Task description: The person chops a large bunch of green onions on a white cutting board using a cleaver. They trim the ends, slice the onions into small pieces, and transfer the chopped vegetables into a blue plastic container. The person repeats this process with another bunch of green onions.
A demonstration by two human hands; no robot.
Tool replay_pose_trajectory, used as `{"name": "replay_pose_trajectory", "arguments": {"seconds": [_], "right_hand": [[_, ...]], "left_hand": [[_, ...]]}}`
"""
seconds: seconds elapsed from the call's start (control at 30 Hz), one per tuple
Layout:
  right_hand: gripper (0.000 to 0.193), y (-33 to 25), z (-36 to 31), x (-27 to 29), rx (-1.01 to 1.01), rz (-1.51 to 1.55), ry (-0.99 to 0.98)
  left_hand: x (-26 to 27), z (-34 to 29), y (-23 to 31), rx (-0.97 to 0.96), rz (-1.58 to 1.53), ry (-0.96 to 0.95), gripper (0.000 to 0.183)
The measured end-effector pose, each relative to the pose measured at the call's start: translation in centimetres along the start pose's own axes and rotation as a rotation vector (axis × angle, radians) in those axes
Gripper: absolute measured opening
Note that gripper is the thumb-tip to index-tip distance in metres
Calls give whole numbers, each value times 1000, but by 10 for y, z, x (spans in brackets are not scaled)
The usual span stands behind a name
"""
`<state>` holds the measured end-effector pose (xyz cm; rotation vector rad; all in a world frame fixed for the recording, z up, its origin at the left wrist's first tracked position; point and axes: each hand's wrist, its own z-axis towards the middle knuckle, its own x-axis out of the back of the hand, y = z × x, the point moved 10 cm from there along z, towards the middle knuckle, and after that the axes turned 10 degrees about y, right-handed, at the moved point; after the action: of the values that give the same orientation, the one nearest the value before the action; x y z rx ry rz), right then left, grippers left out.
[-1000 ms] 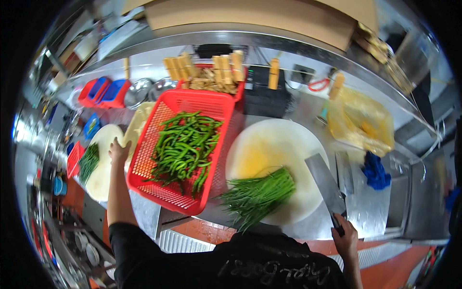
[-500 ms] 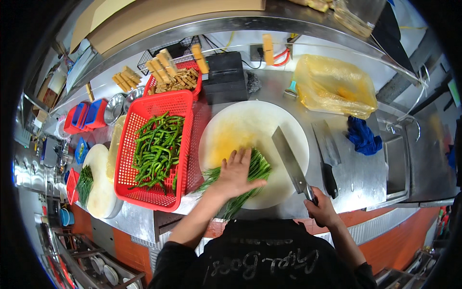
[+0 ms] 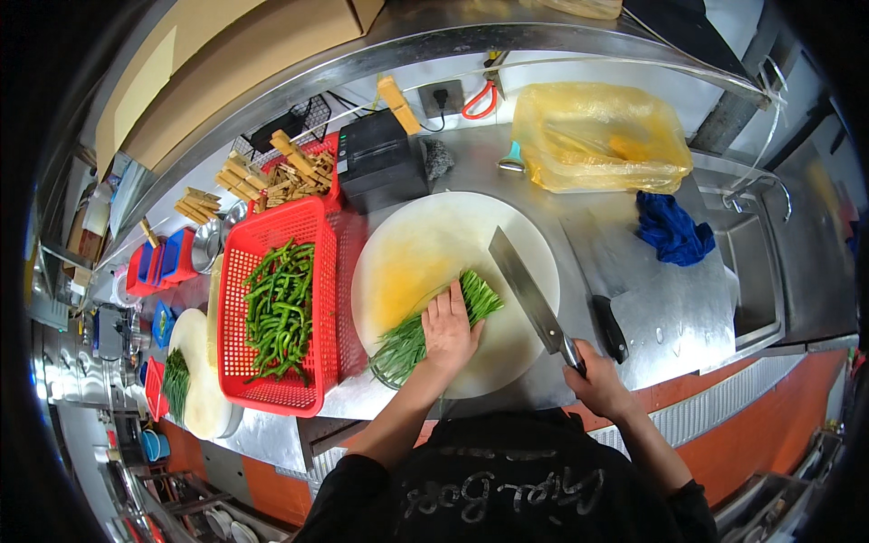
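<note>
On the round white cutting board (image 3: 425, 244), the bundle of green stalks (image 3: 434, 321) lies with its long axis running from lower left to upper right. My left hand (image 3: 450, 330) rests flat across its middle, fingers extended and pressing down. My right hand (image 3: 597, 385) is closed around the cleaver (image 3: 529, 299), whose blade lies just right of the stalks' cut ends.

— What's on the round white cutting board (image 3: 425, 244)?
— A bunch of green stalks (image 3: 425, 326), pinned flat under the left hand (image 3: 450, 330).
— And the right hand (image 3: 597, 387)?
— At the board's near right edge, gripping a cleaver (image 3: 529, 294) whose blade lies over the board, just right of the stalks.
— Left of the board?
— A red basket (image 3: 317, 235) of green beans (image 3: 279, 308), touching its edge.
</note>
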<state>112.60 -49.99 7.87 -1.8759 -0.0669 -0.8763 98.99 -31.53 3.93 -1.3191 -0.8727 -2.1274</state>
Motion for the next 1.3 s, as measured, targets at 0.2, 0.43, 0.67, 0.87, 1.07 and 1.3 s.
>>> {"name": "replay_pose_trajectory", "arguments": {"seconds": [0.2, 0.43, 0.67, 0.87, 1.07, 1.3], "right_hand": [[34, 0, 7, -2, 58, -104, 1], [35, -20, 7, -8, 86, -144, -57], [36, -23, 11, 2, 29, -126, -34], [34, -28, 17, 11, 128, -185, -34], [34, -50, 30, 29, 320, -337, -15], [42, -35, 83, -3, 521, -650, 178]], "left_hand": [[29, 26, 6, 32, -19, -189, 113], [14, 15, 9, -60, -95, -230, 102], [11, 6, 10, -133, -95, -38, 91], [22, 15, 12, -68, -188, -145, 83], [18, 8, 14, -175, -201, -113, 78], [20, 1, 22, -233, -165, -30, 72]]}}
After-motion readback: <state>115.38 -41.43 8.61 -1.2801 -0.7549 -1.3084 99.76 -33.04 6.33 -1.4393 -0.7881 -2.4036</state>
